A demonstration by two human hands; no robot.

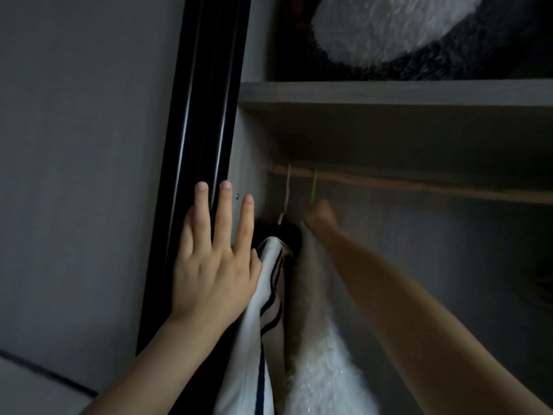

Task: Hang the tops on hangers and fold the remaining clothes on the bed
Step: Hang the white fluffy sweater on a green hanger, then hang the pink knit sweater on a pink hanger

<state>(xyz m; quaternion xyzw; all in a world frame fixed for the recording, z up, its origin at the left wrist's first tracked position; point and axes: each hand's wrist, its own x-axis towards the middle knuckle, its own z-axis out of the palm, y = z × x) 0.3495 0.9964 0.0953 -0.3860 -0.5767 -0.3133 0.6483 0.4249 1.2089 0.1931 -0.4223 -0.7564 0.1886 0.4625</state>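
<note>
I look up into a wardrobe. A wooden rail (419, 182) runs under a shelf. Two hooks hang on it: a pink hanger hook (288, 190) carrying a white top with dark stripes (263, 319), and a green hanger hook (313, 185) carrying a fluffy white top (323, 369). My right hand (320, 215) is raised to the base of the green hook and grips the hanger there, fingers curled. My left hand (212, 259) lies flat with straight fingers on the black door frame (203, 115), its edge touching the striped top.
A shelf board (389, 92) sits above the rail, with a black and white plush item (404, 34) on it. A grey sliding door panel (83, 175) fills the left. The rail to the right of the hangers is bare.
</note>
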